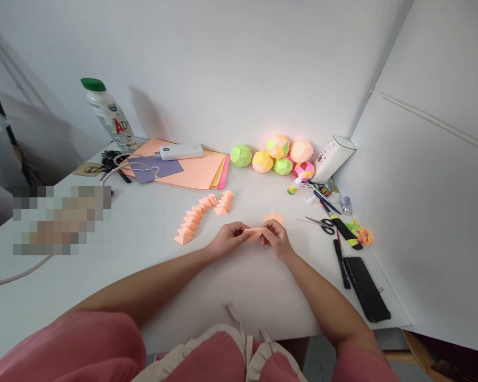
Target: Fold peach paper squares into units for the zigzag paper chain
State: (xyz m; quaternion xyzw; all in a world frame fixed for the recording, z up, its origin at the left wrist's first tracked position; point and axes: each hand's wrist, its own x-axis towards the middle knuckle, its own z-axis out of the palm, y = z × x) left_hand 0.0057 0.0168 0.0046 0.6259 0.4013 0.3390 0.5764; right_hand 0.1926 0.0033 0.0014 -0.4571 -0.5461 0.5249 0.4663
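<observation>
Between my two hands is a small folded piece of peach paper (254, 232), held just above the white table. My left hand (230, 239) pinches its left end, thumb towards me. At the other end my right hand (278, 240) grips it between thumb and fingers. Behind my right hand lies a peach paper square (275, 217), partly covered by the fingers. To the left, a curved row of folded peach paper pieces (194, 216) rests on the table, with a shorter row (224, 203) beside it.
Paper balls (241, 156) in several colours sit against the wall. Right of my hands lie scissors (322, 224), a box cutter (346, 232) and a black phone (367, 289). Coloured sheets (199, 172), a power bank (182, 152) and a white bottle (110, 116) are at the back left.
</observation>
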